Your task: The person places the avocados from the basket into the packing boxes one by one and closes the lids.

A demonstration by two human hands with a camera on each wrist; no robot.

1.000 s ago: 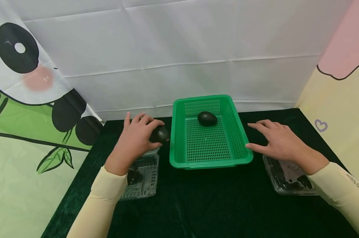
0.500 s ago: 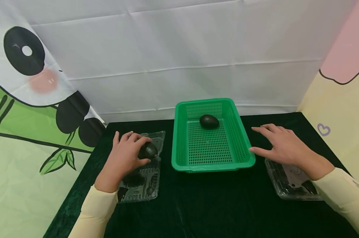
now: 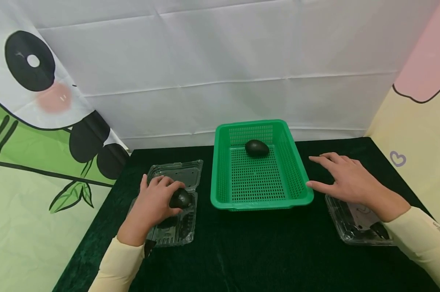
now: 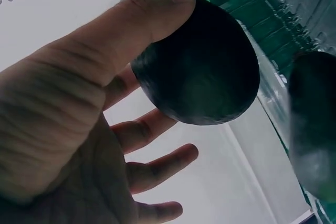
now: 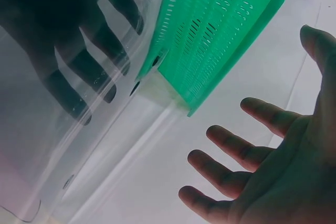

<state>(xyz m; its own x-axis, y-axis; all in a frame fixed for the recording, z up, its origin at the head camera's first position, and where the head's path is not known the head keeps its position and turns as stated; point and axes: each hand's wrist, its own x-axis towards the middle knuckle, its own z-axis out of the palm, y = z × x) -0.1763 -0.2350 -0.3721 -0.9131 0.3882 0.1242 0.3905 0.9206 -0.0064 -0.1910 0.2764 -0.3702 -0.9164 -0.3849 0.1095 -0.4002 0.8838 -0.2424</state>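
Observation:
My left hand (image 3: 150, 209) grips a dark avocado (image 3: 181, 198) between thumb and fingers, close over the open clear plastic clamshell (image 3: 186, 174) at the left. In the left wrist view the thumb lies across this avocado, and a second avocado (image 4: 315, 124) shows at the right edge by the clear plastic. Another avocado (image 3: 257, 148) lies toward the back of the green basket (image 3: 260, 206). Holding nothing, my right hand (image 3: 344, 178) hovers with spread fingers just right of the basket, its thumb tip near the rim.
A second clear plastic box (image 3: 338, 221), lid down with dark things inside, sits under my right wrist and is partly hidden. Dark green cloth (image 3: 263, 251) covers the table. A white curtain (image 3: 220, 73) hangs behind, with printed sheets on both sides.
My left hand has carried the avocado leftward and toward me, from beside the basket to low over the open clamshell. The right hand stays nearly in place.

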